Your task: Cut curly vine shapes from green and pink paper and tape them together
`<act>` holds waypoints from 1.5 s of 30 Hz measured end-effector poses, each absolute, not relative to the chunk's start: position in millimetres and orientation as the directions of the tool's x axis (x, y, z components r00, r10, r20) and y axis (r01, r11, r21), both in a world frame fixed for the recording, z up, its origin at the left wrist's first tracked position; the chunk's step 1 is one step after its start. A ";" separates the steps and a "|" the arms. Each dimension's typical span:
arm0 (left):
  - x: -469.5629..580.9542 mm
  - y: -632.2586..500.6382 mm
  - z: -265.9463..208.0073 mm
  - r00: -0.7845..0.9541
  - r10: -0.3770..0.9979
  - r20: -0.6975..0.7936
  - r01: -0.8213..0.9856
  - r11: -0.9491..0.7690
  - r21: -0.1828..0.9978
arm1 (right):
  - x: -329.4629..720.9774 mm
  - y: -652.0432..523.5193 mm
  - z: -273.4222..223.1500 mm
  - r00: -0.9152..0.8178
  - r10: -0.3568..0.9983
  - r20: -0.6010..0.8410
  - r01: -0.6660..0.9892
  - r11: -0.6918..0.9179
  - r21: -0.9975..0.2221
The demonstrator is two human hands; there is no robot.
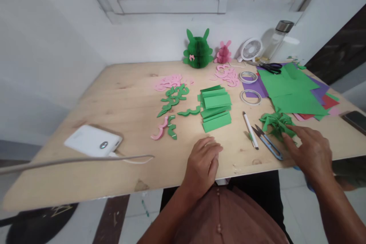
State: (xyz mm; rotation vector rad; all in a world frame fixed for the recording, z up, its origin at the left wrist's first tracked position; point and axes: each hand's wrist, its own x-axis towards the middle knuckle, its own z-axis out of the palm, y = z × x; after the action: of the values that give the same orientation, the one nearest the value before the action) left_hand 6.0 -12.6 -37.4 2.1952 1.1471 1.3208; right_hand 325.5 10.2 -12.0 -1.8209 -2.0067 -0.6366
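My left hand (201,162) rests at the table's front edge, its fingers curled in and nothing visible in them. At the right, my right hand (310,150) has its thumb and fingers on the edge of a heap of crumpled green paper scraps (277,122). Blue-handled thread snips (268,145) and a white pen (251,131) lie left of that heap. Beyond my left hand sits a stack of folded green paper strips (216,101). Wavy green paper cutouts (173,99) and a pink wavy cutout (160,129) are further left.
A green honeycomb paper figure (198,51), a smaller pink figure (223,52), a small white fan (251,49) and a bottle (276,42) stand by the wall. Tape rolls (251,97), black scissors (270,68) and coloured sheets (300,101) lie right; a white power bank (93,141) left.
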 end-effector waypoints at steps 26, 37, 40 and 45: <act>6.4 -16.3 -44.4 0.196 0.809 0.554 0.530 -0.563 0.634 | 342.8 54.3 -28.9 -0.203 0.873 0.444 0.979 0.169 0.116; 5.8 -16.5 -45.6 0.188 0.818 0.543 0.539 -0.548 0.640 | 329.7 41.6 -20.6 -0.227 0.884 0.408 0.973 0.194 0.123; 5.7 -16.3 -45.4 0.189 0.820 0.540 0.541 -0.546 0.640 | 333.3 35.3 -17.0 -0.258 0.874 0.412 0.965 0.217 0.144; 5.8 -16.1 -44.2 0.195 0.818 0.541 0.538 -0.551 0.638 | 337.4 25.2 -14.1 -0.286 0.862 0.419 0.957 0.241 0.160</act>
State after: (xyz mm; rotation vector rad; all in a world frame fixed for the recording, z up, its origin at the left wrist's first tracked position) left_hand 5.8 -16.1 -44.2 2.1690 1.2824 1.2869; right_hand 337.4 25.2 -14.1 -1.7053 -2.2696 -0.5686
